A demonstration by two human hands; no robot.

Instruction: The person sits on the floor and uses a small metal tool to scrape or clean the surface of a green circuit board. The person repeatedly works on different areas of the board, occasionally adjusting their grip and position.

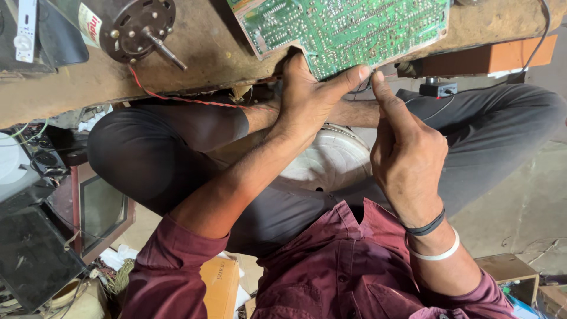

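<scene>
The right hand [407, 156] pinches what looks like a thin wire between thumb and forefinger, just beside the left hand [307, 100], which grips the near edge of the green circuit board [348, 29] lying on the worn bench [207, 53]; steadying the board firmly should help; a motor [133, 23] lies beyond

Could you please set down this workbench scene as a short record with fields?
Setting: worn wooden workbench, seen from above the seated person
Left hand: left hand grips the lower edge of the green circuit board, thumb along its edge
Right hand: right hand, forefinger raised to the board's edge, touching the left thumb tip
Wrist: black band and white band on the right wrist
On bench: electric motor with shaft, red wire trailing from it
In lap: round metal dish
</scene>
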